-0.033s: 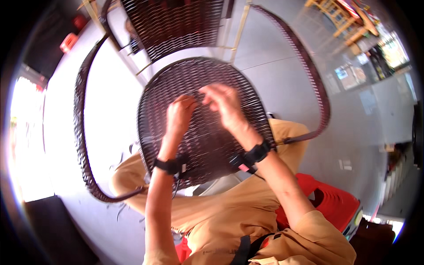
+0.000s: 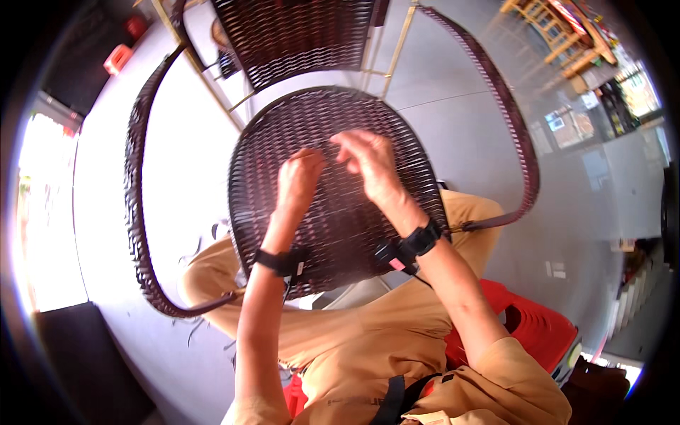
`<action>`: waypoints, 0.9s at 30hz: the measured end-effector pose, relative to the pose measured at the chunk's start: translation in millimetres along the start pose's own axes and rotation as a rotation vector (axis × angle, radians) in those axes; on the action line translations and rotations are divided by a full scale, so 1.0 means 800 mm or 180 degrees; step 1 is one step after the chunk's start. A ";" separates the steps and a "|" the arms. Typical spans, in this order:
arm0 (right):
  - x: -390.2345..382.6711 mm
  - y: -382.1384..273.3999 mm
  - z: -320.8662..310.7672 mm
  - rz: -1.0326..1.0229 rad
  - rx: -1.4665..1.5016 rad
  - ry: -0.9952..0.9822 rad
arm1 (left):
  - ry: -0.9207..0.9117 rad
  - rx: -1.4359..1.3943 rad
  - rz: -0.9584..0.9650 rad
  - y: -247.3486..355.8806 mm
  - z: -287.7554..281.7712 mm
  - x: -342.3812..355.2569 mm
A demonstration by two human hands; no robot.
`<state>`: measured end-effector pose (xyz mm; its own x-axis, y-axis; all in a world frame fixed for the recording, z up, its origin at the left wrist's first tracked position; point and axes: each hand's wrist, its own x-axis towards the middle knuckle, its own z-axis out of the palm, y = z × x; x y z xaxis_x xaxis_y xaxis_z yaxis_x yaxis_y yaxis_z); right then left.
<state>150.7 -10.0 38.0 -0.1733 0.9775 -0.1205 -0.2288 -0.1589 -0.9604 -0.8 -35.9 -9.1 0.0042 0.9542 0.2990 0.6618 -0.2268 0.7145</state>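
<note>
While both hands are up over the woven seat, head view, the only one: dark brown chair, seat facing the wearer, its near edge between the knees of the tan trousers. Backrest beyond it, a gap between the two; armrests curve down either side, left armrest and right armrest. Left hand clenched, fingers curled in, above the seat's middle; no strand visible in it, though a thin one could be hidden. Right hand loose, fingers bent and parted, tips near the left fist but apart from it; slight blur, nothing seen between them. Whether either hand touches the weave, cannot tell. Bands on both wrists: left wristband, right wristband, the right one with a small black box and a thin cable hanging close to the seat's rim. Red stool behind the right elbow, grey floor around. Risks, as judged: cable could snag on the rim or a raised strand if the right forearm drops or swings outward; a fingertip could catch in the weave if pressed hard; seat could shift if the knees part, should they be steadying it, which is unclear; anything fine in the left fist could slip away were the grip loosened early
</note>
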 end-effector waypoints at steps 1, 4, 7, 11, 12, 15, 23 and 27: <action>0.008 0.004 0.004 0.0165 0.0083 -0.0064 | 0.0047 -0.0023 0.0010 -0.007 0.001 -0.004; 0.021 0.021 0.012 0.0401 -0.0247 -0.0093 | -0.0011 -0.0063 -0.0157 -0.006 -0.003 -0.016; 0.036 0.031 0.010 0.0327 -0.0701 0.0090 | -0.0015 -0.0008 -0.0112 -0.004 0.000 -0.016; 0.038 0.040 0.016 0.0289 -0.0605 0.0194 | -0.0054 -0.0055 -0.0231 0.008 -0.005 -0.014; 0.039 0.046 0.019 0.0159 -0.0582 0.0266 | -0.0063 -0.0055 -0.0235 0.006 -0.003 -0.015; 0.040 0.066 0.018 -0.0062 -0.0472 0.0348 | 0.0059 -0.0065 0.0022 0.000 0.001 -0.014; 0.032 0.066 0.029 -0.0285 -0.0809 0.0490 | -0.0040 -0.0151 -0.0167 0.001 -0.005 -0.014; 0.032 0.072 0.028 -0.0512 -0.1685 0.0556 | -0.0038 -0.0175 -0.0117 -0.004 -0.003 -0.014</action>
<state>111.3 2.6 -14.8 -0.0049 0.9992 0.0408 0.2789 0.0406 -0.9595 -4.6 -46.5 -13.6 -0.0102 0.9643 0.2647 0.6194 -0.2017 0.7587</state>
